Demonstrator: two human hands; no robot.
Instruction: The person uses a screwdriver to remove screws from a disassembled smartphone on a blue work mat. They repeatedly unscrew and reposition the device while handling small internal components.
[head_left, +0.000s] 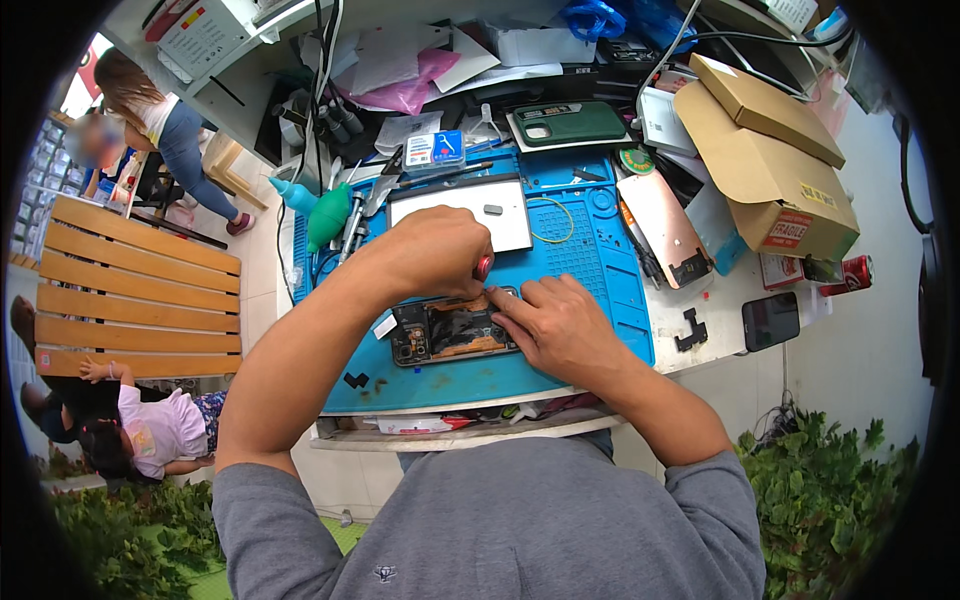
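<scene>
An opened smartphone (470, 343) lies on the blue work mat (590, 345), its inner parts bare. Above its top edge, my left hand (435, 250) is closed around a small screwdriver (483, 267); only its red end shows, and its tip is hidden. On the phone's right end rests my right hand (562, 325), fingers bent and thumb pressed against the edge, gripping it. Small black pieces (356, 381) sit on the mat below the phone's left end. Behind my left hand is a white pad (508, 215) with a small grey part on it.
To the left stand a green air blower (328, 218) and a teal bottle (292, 194). A green phone case (568, 123) is at the back. On the right are a pink-gold phone back (668, 228), cardboard boxes (770, 170) and a dark phone (771, 322). Other people are beside a slatted bench (140, 290).
</scene>
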